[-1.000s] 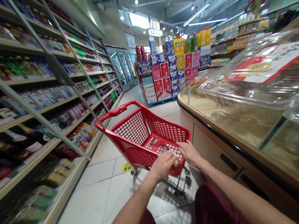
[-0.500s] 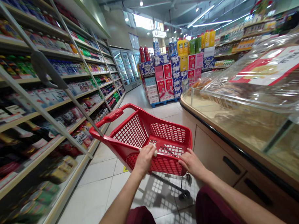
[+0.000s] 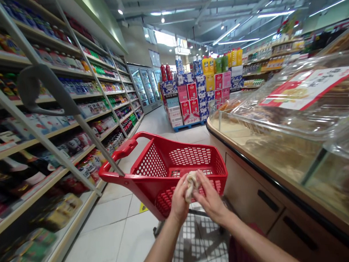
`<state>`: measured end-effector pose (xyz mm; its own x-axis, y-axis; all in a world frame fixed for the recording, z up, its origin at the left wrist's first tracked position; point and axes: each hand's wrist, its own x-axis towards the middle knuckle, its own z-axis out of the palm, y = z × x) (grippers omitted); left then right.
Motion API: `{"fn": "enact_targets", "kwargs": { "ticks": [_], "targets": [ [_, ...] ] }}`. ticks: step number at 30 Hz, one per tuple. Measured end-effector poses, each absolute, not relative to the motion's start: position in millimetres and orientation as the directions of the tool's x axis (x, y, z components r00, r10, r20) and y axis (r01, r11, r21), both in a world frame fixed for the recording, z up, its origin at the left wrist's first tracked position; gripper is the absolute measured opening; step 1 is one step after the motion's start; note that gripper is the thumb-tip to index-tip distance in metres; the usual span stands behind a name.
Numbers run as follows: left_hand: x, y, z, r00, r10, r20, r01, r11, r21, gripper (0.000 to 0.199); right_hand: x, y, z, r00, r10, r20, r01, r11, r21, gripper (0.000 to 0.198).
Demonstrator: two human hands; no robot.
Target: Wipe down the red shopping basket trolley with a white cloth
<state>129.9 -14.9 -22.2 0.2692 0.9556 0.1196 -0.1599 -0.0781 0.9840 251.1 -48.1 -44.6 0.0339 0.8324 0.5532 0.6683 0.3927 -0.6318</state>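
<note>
A crumpled off-white cloth point(image 3: 191, 186) is bunched between my two hands, in front of the near side of a red plastic shopping cart point(image 3: 147, 180). My left hand point(image 3: 180, 201) closes round the cloth from the left. From the other side, my right hand point(image 3: 209, 198) presses on it with its fingers. Both hands are apart from the cart's rim or barely in front of it; the exact gap is hard to judge. The basket has holed walls, and a grey pole point(image 3: 99, 143) with a grey grip point(image 3: 48, 89) rises at its left.
Shelves of bottles and cans point(image 3: 85, 128) line the left. To the right stands a wood-sided counter point(image 3: 245, 182) topped with clear plastic food boxes point(image 3: 293, 96). Ahead, stacked drink cartons point(image 3: 187, 102) rest on a blue pallet point(image 3: 188, 126), with glass-door fridges point(image 3: 147, 86) behind. White floor tiles point(image 3: 109, 240) lie below.
My right hand has left the cart's rim and joined my left at the cloth, which now shows more fully. The cart appears slightly lower and turned in view.
</note>
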Motion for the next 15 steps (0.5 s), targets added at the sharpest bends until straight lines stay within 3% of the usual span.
{"fn": "enact_targets", "kwargs": {
  "ticks": [3,6,8,10,12,15],
  "targets": [
    [141,-24,-13,0.399,0.901,0.172,0.068,-0.216,0.974,0.052,219,-45,-44,0.071,0.803,0.591,0.607,0.436,-0.665,0.055],
    [119,-13,-4,0.449,0.863,0.230,0.360,-0.410,0.838,0.044,240,-34,-54,0.044,0.796,0.604,0.605,0.460,-0.650,0.041],
    [91,3,3,0.395,0.872,0.288,0.482,-0.464,0.743,0.044,279,-23,-60,0.072,0.784,0.617,0.666,0.422,-0.615,0.040],
    [63,17,8,0.301,0.857,0.419,0.780,-0.474,0.408,0.048,324,-9,-65,0.167,0.772,0.614,0.763,0.293,-0.576,0.041],
    [44,28,10,0.301,0.838,0.455,0.913,-0.391,0.116,0.046,355,5,-69,0.251,0.781,0.572,0.827,0.134,-0.546,0.041],
    [36,33,8,0.336,0.832,0.441,0.937,-0.341,-0.072,0.039,358,23,-75,0.232,0.812,0.536,0.849,0.100,-0.519,0.038]
  ]
}}
